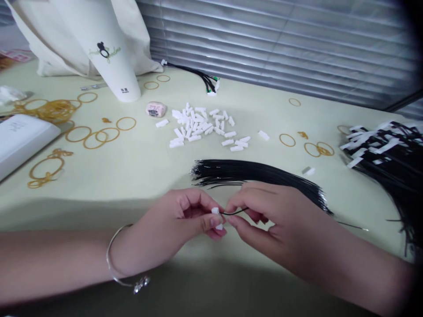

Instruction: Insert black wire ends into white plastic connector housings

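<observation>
My left hand [188,215], with a bracelet at the wrist, pinches a small white connector [215,211] between thumb and fingers. My right hand [264,215] is closed on a thin black wire [236,212], whose left end meets the connector; whether it sits inside cannot be made out. The wire's other end [353,226] shows past my right wrist. Just beyond my hands lies a bundle of black wires [244,169] with metal tips. Behind it is a loose pile of white connectors [194,123].
At the right lies a heap of black wires with white connectors [380,145]. Rubber bands [78,134] are scattered left and right. A white cup [122,75], a cloth bag [139,39], a pink object [155,109] and a white box [24,138] stand towards the left.
</observation>
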Demonstrator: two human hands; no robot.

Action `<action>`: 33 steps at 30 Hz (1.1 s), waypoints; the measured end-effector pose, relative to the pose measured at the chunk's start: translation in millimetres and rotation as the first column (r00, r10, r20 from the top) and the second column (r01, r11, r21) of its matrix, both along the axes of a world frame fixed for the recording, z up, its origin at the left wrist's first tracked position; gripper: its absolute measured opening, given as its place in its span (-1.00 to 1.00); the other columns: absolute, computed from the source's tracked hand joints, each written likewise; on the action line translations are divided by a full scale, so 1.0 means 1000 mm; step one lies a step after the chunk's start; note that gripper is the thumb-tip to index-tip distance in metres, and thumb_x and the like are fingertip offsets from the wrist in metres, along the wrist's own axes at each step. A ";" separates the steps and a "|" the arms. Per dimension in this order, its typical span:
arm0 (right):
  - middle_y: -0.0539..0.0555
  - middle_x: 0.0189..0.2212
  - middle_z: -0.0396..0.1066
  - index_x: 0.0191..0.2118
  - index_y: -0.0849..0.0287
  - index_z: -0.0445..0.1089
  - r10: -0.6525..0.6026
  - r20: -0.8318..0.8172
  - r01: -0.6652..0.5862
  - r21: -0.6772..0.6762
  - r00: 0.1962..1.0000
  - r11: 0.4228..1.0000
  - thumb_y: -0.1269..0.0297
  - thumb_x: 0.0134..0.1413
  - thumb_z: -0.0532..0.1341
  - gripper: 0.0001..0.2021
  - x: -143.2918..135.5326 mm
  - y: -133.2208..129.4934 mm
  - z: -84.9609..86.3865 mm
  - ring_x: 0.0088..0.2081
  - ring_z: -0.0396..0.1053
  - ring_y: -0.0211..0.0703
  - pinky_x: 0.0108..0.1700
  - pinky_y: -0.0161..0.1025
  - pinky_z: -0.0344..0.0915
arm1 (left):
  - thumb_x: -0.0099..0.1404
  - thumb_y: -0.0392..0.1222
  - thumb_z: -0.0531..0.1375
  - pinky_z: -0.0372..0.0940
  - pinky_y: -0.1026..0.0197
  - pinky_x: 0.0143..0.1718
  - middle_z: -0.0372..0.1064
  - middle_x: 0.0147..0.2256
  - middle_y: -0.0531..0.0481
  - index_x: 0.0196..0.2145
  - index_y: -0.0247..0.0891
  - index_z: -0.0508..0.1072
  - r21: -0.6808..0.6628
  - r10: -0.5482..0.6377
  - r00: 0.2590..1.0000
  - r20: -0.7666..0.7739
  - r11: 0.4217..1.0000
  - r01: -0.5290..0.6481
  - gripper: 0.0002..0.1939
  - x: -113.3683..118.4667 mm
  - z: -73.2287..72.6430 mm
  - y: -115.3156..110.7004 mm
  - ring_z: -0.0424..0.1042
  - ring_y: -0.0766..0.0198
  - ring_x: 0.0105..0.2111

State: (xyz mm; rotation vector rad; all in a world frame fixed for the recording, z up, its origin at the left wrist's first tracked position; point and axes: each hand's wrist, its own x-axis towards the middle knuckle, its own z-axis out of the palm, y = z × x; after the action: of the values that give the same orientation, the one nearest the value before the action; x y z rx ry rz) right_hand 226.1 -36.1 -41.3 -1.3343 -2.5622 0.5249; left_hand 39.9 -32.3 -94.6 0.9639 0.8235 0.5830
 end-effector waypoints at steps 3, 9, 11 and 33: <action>0.00 -0.53 0.27 -0.47 0.20 0.38 0.073 -0.019 -0.069 0.140 0.997 0.988 0.38 0.10 0.10 -0.82 0.001 -0.001 -0.005 -0.47 0.18 -0.29 -0.43 -0.30 0.08 | 0.16 -0.24 0.22 0.34 0.31 -0.28 0.46 -0.48 0.06 -0.38 -0.34 0.39 0.004 -0.014 1.000 -0.003 1.000 0.014 -0.90 0.000 0.000 0.000 0.45 0.39 -0.41; 0.02 -0.59 0.18 -0.52 0.24 0.34 0.322 0.135 -0.349 0.357 0.937 0.866 0.57 0.04 0.07 -0.78 -0.001 -0.005 -0.009 -0.47 0.07 -0.21 -0.38 -0.22 0.07 | 0.16 -0.21 0.22 0.32 0.34 -0.33 0.46 -0.49 0.07 -0.42 -0.31 0.38 0.007 -0.039 0.997 -0.068 0.999 0.040 -0.89 0.000 0.002 -0.001 0.45 0.39 -0.42; 0.03 -0.57 0.21 -0.49 0.23 0.35 0.341 0.129 -0.364 0.288 0.931 0.886 0.56 0.08 0.05 -0.78 0.002 -0.001 -0.004 -0.44 0.10 -0.20 -0.35 -0.22 0.10 | 0.16 -0.21 0.21 0.31 0.33 -0.32 0.46 -0.48 0.08 -0.42 -0.29 0.38 0.018 -0.067 0.995 -0.080 0.998 0.068 -0.90 0.000 0.001 -0.002 0.45 0.38 -0.41; -0.03 -0.48 0.29 -0.31 0.17 0.23 -0.128 -0.063 0.141 0.303 0.990 0.942 0.42 0.11 0.06 -0.96 0.012 0.021 0.004 -0.51 0.21 -0.32 -0.47 -0.34 0.12 | 0.16 -0.25 0.22 0.34 0.34 -0.30 0.46 -0.47 0.06 -0.36 -0.31 0.41 -0.011 -0.054 0.998 0.016 0.998 0.054 -0.91 0.002 0.000 0.001 0.46 0.39 -0.41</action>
State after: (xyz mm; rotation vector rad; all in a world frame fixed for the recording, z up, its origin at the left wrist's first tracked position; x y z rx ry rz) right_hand 238.0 -15.1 -37.4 -1.3544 -2.3736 0.1194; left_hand 41.8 -31.0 -94.7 0.9676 0.7839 0.5379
